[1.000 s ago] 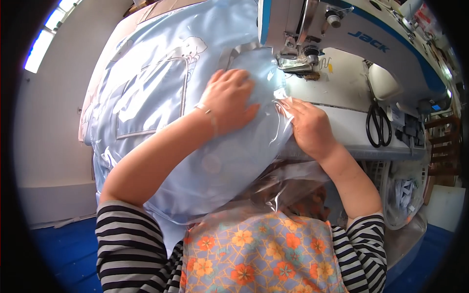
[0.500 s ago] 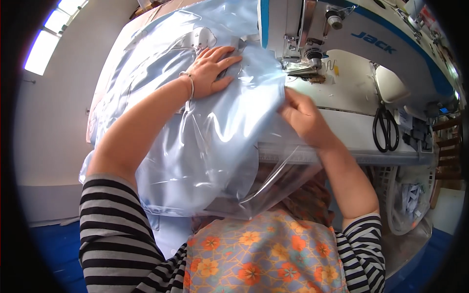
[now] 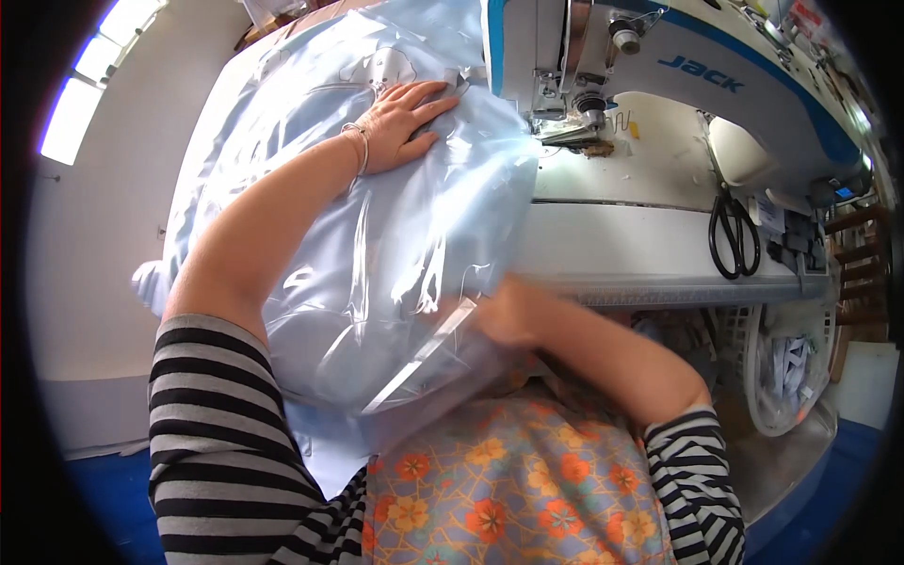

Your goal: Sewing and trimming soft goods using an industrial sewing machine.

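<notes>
A light blue cloth [image 3: 377, 240] with a pale printed figure is spread over the left of the sewing table, with a glossy clear plastic sheet [image 3: 414, 367] on top. My left hand [image 3: 400, 127] lies flat on the plastic, fingers stretched out, left of the sewing machine's needle area. Close to my body, at the right edge of the sheet, my right hand [image 3: 513, 311] is curled closed and blurred. It seems to grip the plastic edge, though the fingertips are hidden. The white and blue sewing machine [image 3: 650, 75] stands at the upper right, its presser foot beside the cloth's edge.
Black-handled scissors [image 3: 734, 235] lie on the right of the table [image 3: 612, 235]. A ruler strip [image 3: 650, 290] runs along its front edge. Below at right hangs a white plastic basket [image 3: 753, 377] with scraps inside. Small bits of thread and scrap lie near the needle.
My right hand has moved from beside the needle down toward my body, and the plastic's right edge has shifted inward with it. My left hand has stayed flat on the sheet.
</notes>
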Demonstrator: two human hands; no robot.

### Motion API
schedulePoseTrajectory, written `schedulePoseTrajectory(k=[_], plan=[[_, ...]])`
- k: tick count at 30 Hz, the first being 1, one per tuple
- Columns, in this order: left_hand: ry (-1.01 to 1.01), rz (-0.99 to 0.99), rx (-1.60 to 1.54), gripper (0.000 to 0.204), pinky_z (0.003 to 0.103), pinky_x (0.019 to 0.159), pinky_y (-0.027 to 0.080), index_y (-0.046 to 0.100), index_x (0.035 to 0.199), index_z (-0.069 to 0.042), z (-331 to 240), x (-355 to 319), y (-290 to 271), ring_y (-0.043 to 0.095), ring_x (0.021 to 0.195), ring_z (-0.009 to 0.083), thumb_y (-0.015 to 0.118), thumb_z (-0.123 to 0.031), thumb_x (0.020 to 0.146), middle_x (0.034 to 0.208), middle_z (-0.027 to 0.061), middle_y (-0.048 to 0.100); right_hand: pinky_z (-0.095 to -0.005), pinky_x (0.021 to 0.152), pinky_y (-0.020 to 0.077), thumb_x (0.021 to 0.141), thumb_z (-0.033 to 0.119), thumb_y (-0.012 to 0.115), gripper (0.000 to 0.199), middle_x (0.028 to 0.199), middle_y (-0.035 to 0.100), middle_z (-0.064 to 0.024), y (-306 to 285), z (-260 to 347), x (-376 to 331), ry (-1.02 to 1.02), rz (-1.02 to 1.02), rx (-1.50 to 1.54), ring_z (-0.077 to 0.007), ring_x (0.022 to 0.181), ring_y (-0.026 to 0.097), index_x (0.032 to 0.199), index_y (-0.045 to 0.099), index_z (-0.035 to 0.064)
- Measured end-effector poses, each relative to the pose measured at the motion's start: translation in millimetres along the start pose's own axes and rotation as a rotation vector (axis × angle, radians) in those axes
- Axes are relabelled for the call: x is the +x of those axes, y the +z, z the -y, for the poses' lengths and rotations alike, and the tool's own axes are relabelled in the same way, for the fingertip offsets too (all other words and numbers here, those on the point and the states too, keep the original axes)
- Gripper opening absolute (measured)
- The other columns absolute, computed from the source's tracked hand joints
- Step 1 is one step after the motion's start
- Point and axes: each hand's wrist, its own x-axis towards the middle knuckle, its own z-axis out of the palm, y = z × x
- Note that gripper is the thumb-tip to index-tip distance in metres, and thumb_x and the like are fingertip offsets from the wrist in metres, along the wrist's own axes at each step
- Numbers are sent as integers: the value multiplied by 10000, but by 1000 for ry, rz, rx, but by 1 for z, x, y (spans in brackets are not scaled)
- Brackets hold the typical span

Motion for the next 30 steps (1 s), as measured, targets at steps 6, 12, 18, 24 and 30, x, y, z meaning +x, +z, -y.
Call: schedulePoseTrajectory(k=[6, 12, 18, 24, 30], plan=[[-13, 38, -28, 588, 482, 1117, 244, 405, 1411, -109, 4, -3, 3, 343, 1327, 374, 493, -246, 847, 1456, 190, 342, -310, 827, 500, 928, 166, 568, 427, 1103, 605, -65, 29, -26, -75, 439, -3, 563, -140, 943, 597, 1307, 450, 7], [-256, 471, 29, 652, 451, 1073, 328, 397, 1408, -63, -117, 30, -65, 360, 1336, 341, 538, -417, 878, 1450, 190, 356, -300, 873, 472, 907, 168, 603, 268, 1088, 642, -59, 63, -44, -80, 313, -189, 321, -141, 981, 589, 1114, 610, -1], [-45, 507, -84, 820, 439, 1053, 357, 401, 1352, 68, -251, -64, -76, 348, 1347, 343, 655, -469, 786, 1464, 197, 327, -306, 907, 447, 910, 176, 627, 310, 1162, 589, -23, 73, -47, -98, 283, -209, 363, -111, 1036, 538, 1177, 583, 22], [75, 410, 4, 356, 343, 868, 477, 591, 1046, -25, -237, -52, -53, 519, 1097, 246, 623, -188, 732, 1157, 91, 548, -304, 935, 442, 913, 153, 627, 328, 1189, 598, -31, 77, -49, -97, 261, -190, 675, -125, 1095, 542, 1205, 578, 12], [78, 68, -258, 150, 357, 828, 504, 604, 862, -19, -232, -41, -47, 583, 993, 264, 596, -74, 722, 1051, 121, 596, -297, 914, 457, 907, 157, 637, 343, 1153, 625, -27, 64, -48, -96, 352, -147, 322, -124, 1063, 566, 1214, 582, 15]])
